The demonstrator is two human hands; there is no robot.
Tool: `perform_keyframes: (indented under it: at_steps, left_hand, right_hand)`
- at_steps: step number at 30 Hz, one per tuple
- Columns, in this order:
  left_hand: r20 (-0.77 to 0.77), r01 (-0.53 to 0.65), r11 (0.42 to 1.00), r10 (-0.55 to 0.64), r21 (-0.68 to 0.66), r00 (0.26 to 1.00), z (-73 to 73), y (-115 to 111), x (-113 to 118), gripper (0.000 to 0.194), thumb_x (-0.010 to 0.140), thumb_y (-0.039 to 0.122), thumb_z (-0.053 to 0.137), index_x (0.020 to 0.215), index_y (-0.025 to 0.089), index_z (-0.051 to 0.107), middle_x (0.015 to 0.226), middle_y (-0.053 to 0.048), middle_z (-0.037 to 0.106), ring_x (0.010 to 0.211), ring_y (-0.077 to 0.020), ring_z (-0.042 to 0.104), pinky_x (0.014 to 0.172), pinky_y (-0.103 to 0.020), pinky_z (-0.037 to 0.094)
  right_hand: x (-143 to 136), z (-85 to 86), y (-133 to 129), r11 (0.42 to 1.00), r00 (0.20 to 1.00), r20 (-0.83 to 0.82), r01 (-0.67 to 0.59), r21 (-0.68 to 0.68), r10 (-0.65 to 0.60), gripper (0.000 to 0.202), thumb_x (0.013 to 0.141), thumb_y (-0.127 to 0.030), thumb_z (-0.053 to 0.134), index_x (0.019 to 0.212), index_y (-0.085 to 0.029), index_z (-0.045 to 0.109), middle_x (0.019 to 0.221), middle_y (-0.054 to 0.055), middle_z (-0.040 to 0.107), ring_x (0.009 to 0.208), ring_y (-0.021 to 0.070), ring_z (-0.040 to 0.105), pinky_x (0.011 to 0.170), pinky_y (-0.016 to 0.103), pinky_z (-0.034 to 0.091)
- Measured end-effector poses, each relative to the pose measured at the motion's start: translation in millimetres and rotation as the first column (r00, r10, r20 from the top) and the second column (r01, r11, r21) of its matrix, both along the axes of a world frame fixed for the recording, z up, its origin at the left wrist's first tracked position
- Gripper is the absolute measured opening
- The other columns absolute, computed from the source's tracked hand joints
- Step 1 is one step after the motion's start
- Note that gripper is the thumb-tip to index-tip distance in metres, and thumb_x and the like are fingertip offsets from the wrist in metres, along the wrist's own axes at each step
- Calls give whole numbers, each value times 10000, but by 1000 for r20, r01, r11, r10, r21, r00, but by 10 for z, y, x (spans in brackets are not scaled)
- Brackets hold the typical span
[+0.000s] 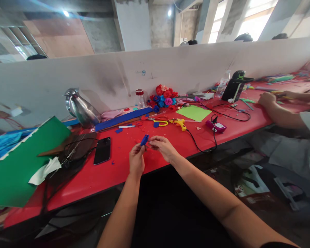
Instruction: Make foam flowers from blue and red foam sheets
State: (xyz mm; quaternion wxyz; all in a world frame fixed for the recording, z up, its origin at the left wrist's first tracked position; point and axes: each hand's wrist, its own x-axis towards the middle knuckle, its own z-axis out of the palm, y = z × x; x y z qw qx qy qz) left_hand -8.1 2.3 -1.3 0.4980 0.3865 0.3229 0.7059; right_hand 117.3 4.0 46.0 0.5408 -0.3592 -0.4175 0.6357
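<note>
A small rolled piece of dark blue paper or foam (144,140) stands upright in my left hand (137,156), pinched between thumb and fingers near its lower end. Just to its right is my right hand (161,146), thumb and fingertips pressed together close to the roll. Whether those fingertips touch the roll or grip something tiny cannot be made out. Behind the hands lie yellow-handled scissors (162,123), partly covered by a blue scrap (156,124). Beside the scissors is a yellow glue gun (179,124) with a black cord.
Left on the red table (93,186) are a phone (102,151), a green board (23,168) and a metal jug (81,108). A blue strip (124,119), paper flowers (165,96), a green sheet (193,113) and a purple box (216,126) lie farther back. Another person's hands (268,100) work at right.
</note>
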Motion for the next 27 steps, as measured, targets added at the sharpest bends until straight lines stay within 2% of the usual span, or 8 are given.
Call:
perform_keyframes:
  at_steps: [6, 12, 16, 19, 23, 27]
  left_hand:
    - [1, -5, 1000, 5, -7, 1000, 35, -39, 35, 207, 585, 283, 810, 719, 193, 680, 627, 31, 634, 575, -80, 519, 631, -229, 405]
    - [-20, -17, 1000, 17, -16, 1000, 30, -35, 66, 209, 575, 255, 809, 727, 182, 687, 626, 28, 640, 567, -82, 526, 603, -220, 410]
    - [-25, -15, 1000, 14, -13, 1000, 30, -32, 73, 192, 571, 249, 806, 711, 182, 693, 626, 25, 644, 580, -86, 535, 617, -222, 419]
    - [-1, -7, 1000, 7, -2, 1000, 54, -43, 70, 156, 586, 255, 791, 694, 189, 700, 632, 19, 655, 633, -100, 566, 690, -239, 437]
    - [17, 8, 1000, -7, -23, 1000, 107, -54, 65, 111, 620, 278, 763, 677, 198, 709, 625, 17, 658, 644, -105, 566, 715, -247, 431]
    - [-26, 46, 999, -47, -19, 999, 124, -46, 61, 145, 628, 317, 770, 693, 197, 720, 646, 11, 664, 626, -104, 544, 705, -256, 423]
  right_hand:
    - [-82, -74, -41, 978, 992, 91, 66, 197, -85, 79, 613, -235, 689, 636, -199, 623, 623, -16, 641, 616, 136, 589, 642, 277, 462]
    - [-81, -113, -37, 961, 981, 132, 104, 255, -142, 57, 637, -248, 656, 650, -204, 623, 597, -14, 642, 571, 143, 590, 611, 286, 476]
    - [-78, -134, -18, 962, 975, 166, 106, 252, -151, 73, 623, -255, 648, 656, -196, 619, 591, -16, 645, 577, 142, 602, 614, 274, 483]
    - [-62, -135, -9, 967, 977, 171, 86, 241, -130, 84, 637, -265, 643, 666, -189, 622, 631, -5, 667, 626, 145, 627, 661, 271, 492]
    - [-27, -133, 7, 978, 984, 165, 38, 206, -73, 91, 648, -262, 646, 686, -181, 628, 660, -5, 680, 667, 140, 642, 724, 273, 491]
    - [4, -134, 39, 987, 984, 179, -30, 157, 2, 90, 643, -251, 650, 682, -170, 638, 655, -8, 683, 664, 131, 639, 740, 272, 485]
